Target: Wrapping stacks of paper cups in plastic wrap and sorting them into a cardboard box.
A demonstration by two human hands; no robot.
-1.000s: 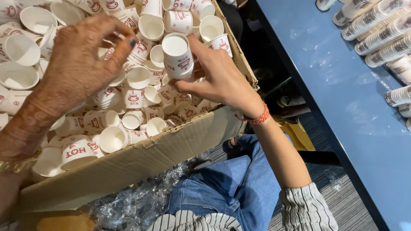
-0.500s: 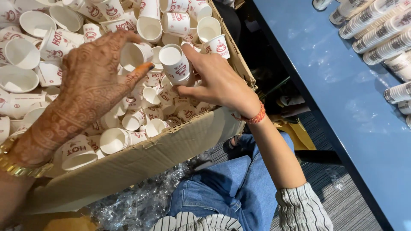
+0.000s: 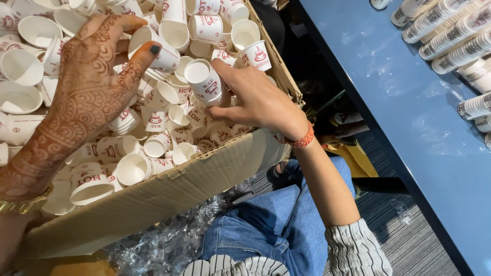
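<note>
A cardboard box on my lap holds a heap of several small white paper cups with red print. My right hand grips one paper cup by its side, held just above the heap near the box's right wall. My left hand, patterned with henna, reaches into the heap and pinches another paper cup between thumb and fingers. A gold bangle sits on my left wrist and an orange thread band on my right.
A blue table runs along the right, with several sleeves of stacked cups lying at its far right. Clear crumpled plastic lies under the box by my jeans. Grey carpet shows below the table edge.
My left hand has dropped lower into the heap and closed its thumb and fingers on a cup. My right hand has lowered its cup slightly toward the heap.
</note>
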